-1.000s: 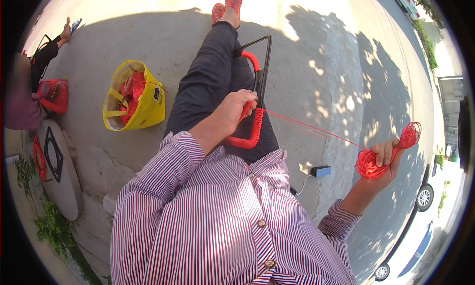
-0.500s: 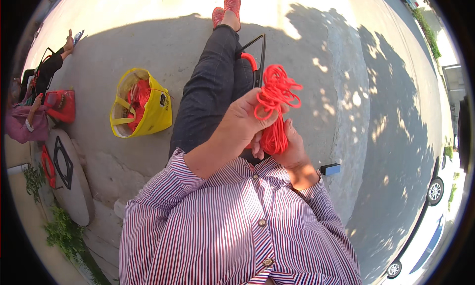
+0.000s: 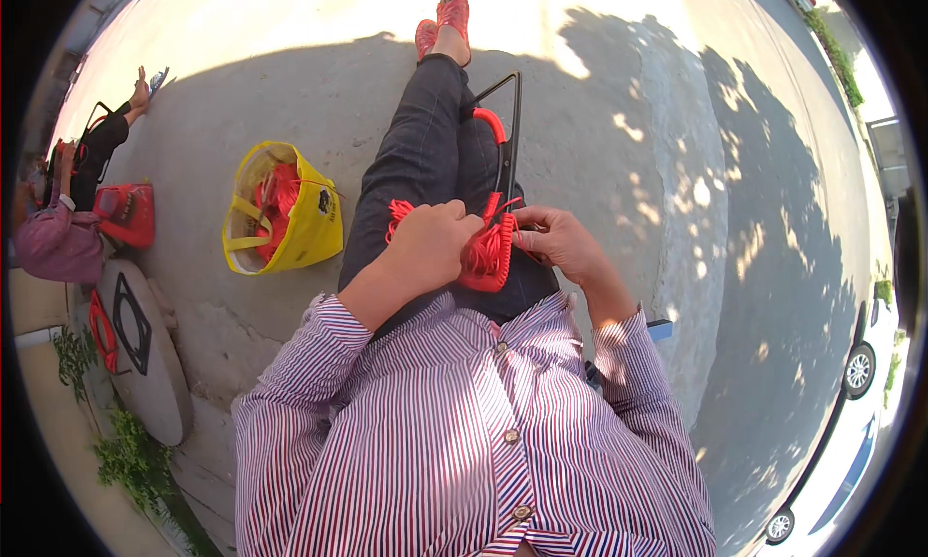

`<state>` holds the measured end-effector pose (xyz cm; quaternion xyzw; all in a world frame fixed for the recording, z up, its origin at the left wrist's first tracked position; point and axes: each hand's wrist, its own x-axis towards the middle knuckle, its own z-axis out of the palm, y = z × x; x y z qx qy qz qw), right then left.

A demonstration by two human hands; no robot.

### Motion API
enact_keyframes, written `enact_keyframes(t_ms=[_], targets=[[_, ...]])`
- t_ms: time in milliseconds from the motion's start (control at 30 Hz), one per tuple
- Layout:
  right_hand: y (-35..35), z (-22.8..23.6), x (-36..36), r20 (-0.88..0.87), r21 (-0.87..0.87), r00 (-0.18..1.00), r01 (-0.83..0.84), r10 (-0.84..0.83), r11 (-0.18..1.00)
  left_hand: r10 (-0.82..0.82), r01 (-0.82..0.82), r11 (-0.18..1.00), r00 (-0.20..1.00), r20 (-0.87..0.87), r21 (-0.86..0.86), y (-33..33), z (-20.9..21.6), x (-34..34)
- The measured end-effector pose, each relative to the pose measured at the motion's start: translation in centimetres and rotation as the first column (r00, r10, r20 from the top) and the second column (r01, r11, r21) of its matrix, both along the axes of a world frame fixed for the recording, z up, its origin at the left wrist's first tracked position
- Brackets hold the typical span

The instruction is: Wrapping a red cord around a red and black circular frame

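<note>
- Clasping in the left hand (image 3: 425, 243), with fingers curled into a fist, a loose bundle of thin red cord (image 3: 480, 265), with loops poking out on either side.
- Bending the thumb and fingertips of the right hand (image 3: 565, 243) close together at the outer edge of the frame; cannot tell whether pinching a strand or just touching the coils.
- Resting the rounded black metal frame (image 3: 509, 161) over dark trousers (image 3: 401, 166), with the cord bundle at its lower end, between both hands.
- Showing tight, even red coils (image 3: 507, 246) on the lower right stretch, plus a red covering (image 3: 491, 124) on the curved upper piece.
- Showing bare black metal between those parts, so seemingly only partly wrapped.
- Counting as unwound, apparently: the bundle's loose cord, plus more red cord (image 3: 280, 190) inside the open yellow bag (image 3: 324, 238) on the ground.
</note>
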<state>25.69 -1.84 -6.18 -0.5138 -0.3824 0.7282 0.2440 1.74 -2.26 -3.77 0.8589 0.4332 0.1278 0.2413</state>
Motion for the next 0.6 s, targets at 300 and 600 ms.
enact_keyframes(t_ms=[300,600], targets=[[0.5,-1.3,0.5,0.367,0.539,0.929,-0.259,0.054,0.802,0.221,-0.197,0.974,0.932,0.288,-0.111,1.6,-0.2,3.1],[-1.2,6.3,6.6,-0.681,0.462,0.730,0.493,-0.061,0.737,0.790,0.163,0.367,0.465,0.399,-0.916,3.7,-3.1,3.5]])
